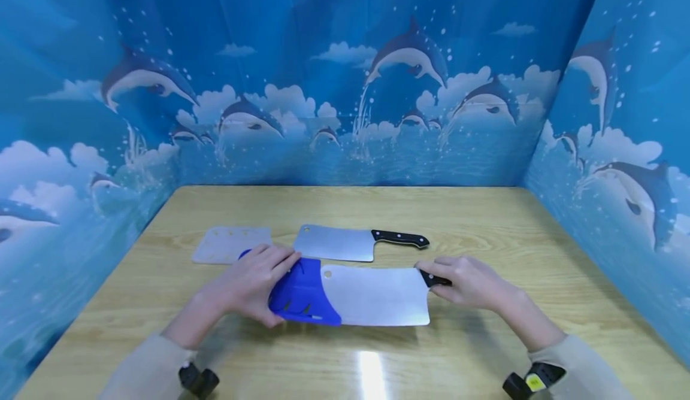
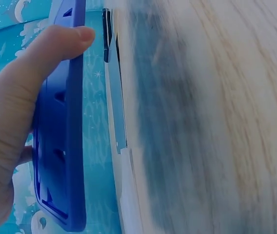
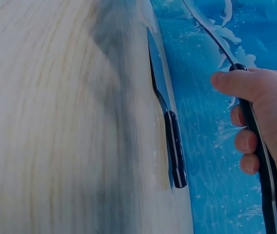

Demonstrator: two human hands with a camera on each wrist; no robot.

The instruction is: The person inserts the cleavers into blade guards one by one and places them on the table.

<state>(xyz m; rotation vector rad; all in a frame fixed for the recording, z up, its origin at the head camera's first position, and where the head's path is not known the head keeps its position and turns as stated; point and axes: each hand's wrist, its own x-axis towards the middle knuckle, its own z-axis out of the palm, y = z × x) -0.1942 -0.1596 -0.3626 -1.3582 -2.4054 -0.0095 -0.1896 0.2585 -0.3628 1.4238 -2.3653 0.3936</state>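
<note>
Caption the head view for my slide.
Blue sheath in the left grip, cleaver in the right grip, a second cleaver lying behind.

No words, numbers or signs can be read in any of the three views. At the lower right of the head view, a small yellow patch (image 1: 535,382) sits on the black wrist camera (image 1: 552,372). It looks like a label, but it is too small and blurry to read. I cannot tell if it has letters, a number or a sign on it.
</note>
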